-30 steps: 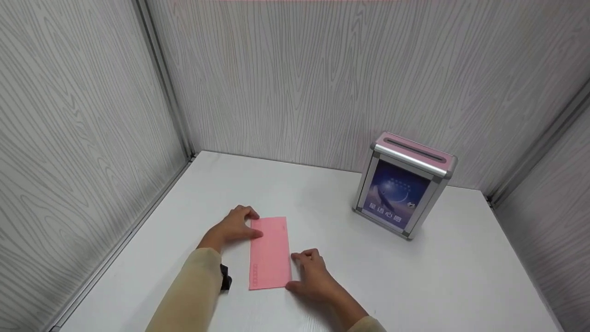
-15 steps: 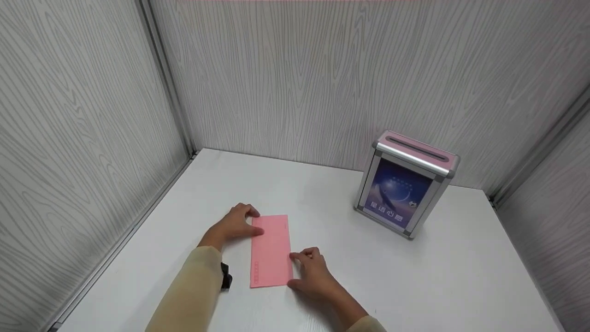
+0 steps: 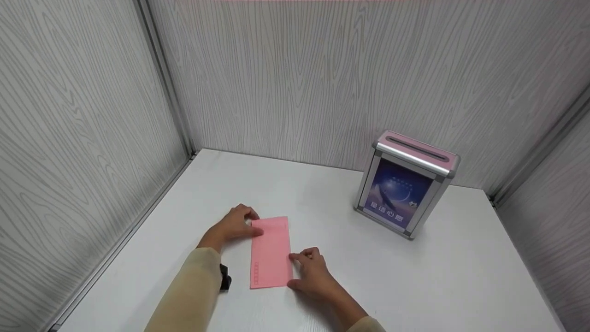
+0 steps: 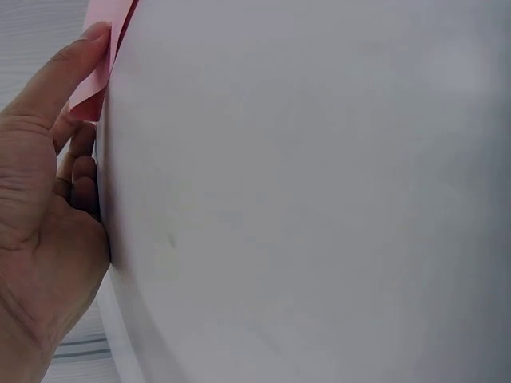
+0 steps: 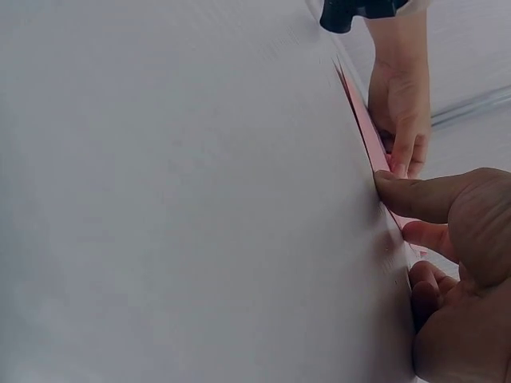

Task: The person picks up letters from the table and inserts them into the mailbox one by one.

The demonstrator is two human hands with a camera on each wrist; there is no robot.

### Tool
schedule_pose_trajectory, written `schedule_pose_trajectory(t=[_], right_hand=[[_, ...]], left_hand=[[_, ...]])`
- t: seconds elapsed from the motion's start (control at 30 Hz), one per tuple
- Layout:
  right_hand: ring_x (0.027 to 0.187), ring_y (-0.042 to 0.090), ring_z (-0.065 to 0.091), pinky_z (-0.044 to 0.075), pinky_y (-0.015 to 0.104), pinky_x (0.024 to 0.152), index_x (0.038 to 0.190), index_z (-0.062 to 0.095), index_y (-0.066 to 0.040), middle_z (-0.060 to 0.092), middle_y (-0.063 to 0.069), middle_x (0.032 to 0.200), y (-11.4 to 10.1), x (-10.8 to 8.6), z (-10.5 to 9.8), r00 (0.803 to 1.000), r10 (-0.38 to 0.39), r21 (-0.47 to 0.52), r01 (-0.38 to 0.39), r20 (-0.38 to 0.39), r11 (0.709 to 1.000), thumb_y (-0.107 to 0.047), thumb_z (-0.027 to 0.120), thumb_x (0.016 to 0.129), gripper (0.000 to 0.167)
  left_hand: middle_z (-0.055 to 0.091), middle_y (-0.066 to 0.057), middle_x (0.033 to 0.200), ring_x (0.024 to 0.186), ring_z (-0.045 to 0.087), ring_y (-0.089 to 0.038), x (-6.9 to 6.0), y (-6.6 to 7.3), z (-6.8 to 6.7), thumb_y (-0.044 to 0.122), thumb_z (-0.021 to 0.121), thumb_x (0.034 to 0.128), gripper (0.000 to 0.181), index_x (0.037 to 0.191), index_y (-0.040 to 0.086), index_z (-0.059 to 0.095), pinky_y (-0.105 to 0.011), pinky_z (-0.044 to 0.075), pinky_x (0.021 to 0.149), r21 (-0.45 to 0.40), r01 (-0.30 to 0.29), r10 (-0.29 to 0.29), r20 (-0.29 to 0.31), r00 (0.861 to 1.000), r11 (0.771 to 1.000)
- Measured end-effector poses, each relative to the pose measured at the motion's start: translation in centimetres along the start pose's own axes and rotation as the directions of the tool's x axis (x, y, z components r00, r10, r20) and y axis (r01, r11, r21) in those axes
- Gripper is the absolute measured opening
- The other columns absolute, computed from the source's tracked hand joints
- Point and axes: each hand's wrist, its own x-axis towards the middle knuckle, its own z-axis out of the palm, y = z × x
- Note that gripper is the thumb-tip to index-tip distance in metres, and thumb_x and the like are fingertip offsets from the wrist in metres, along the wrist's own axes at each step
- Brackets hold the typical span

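Holding a pink envelope [image 3: 271, 253] against the table [image 3: 322, 198], nearer the left edge than the right and well apart from the back edge. Pinching the envelope's far-left corner in the left grip [image 3: 232, 225], partly closed, with thumb on top and fingers behind. Touching the right side with the right grip [image 3: 315, 275], thumb at the near corner, forefinger apart and farther up; cannot tell whether pinching there too. Standing upright near the table's back-right corner, a box [image 3: 400, 191] with a slotted top.
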Motion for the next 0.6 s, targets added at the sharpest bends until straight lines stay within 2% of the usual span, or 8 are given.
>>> schedule_pose_trajectory(t=[0.3, 0.5, 0.6], right_hand=[[0.134, 0.030, 0.049, 0.051, 0.054, 0.115, 0.150, 0.063, -0.011, 0.047, 0.013, 0.145, -0.11, -0.14, 0.04, 1.000, -0.003, 0.005, 0.003, -0.017, 1.000, -0.022, 0.094, 0.086, 0.072], [0.130, 0.027, 0.048, 0.052, 0.051, 0.109, 0.151, 0.062, -0.012, 0.046, 0.014, 0.145, 0.09, -0.16, -0.11, 1.000, -0.024, -0.003, 0.024, -0.003, 1.000, -0.023, 0.092, 0.088, 0.070], [0.129, 0.026, 0.048, 0.052, 0.051, 0.110, 0.151, 0.062, -0.013, 0.045, 0.013, 0.146, 0.05, -0.10, -0.05, 1.000, -0.006, 0.006, 0.006, -0.005, 1.000, -0.023, 0.093, 0.088, 0.071]], left_hand=[[0.068, -0.007, 0.129, 0.130, 0.058, -0.030, 0.10, -0.51, -0.13, 0.044, 0.089, 0.0893, 0.041, 0.115, 0.018, 0.072, -0.056, 0.045, 0.120, -0.048, -0.054, 0.054, 0.001, 0.999, 0.997], [0.073, -0.003, 0.119, 0.111, 0.062, -0.022, 0.15, -0.80, -0.07, 0.041, 0.087, 0.0911, 0.030, 0.111, 0.021, 0.077, -0.046, 0.051, 0.105, -0.083, -0.071, 0.071, 0.003, 0.997, 0.994], [0.074, -0.002, 0.117, 0.107, 0.062, -0.020, 0.08, -0.74, 0.04, 0.043, 0.085, 0.0928, 0.029, 0.112, 0.022, 0.077, -0.043, 0.051, 0.101, -0.103, -0.075, 0.076, 0.007, 0.997, 0.992]])
